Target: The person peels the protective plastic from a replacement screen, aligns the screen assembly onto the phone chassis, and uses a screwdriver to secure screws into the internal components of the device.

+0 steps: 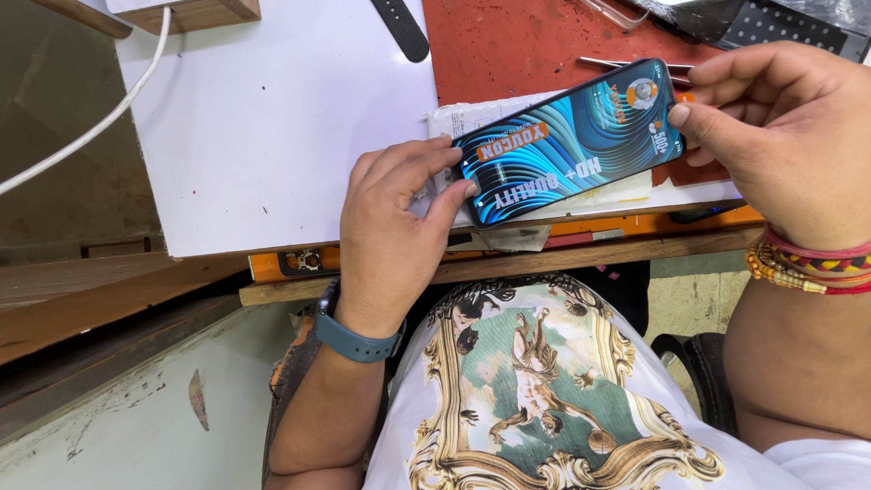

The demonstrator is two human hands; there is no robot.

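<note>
**Phone held at both ends, film still on the screen**

Nearest the camera is the left hand, a blue band on its wrist. Its grip is closed on the lower end of the smartphone: thumb tip against the corner edge, fingers curled over the side and behind. The phone floats tilted just above the front edge of the desk, screen up, with a blue swirly protective film covering the glass.

Further out, the right hand pinches the upper end, thumb on the screen edge, fingers wrapped around the back. Both grips look snug, not spread.

My read: this is the inspect/steady stage on a freshly fitted screen. Whatever comes next needs one hand to keep the body still while a fingertip works a film corner.

Beyond that: a red mat with metal tweezers lying on it, well clear.
</note>
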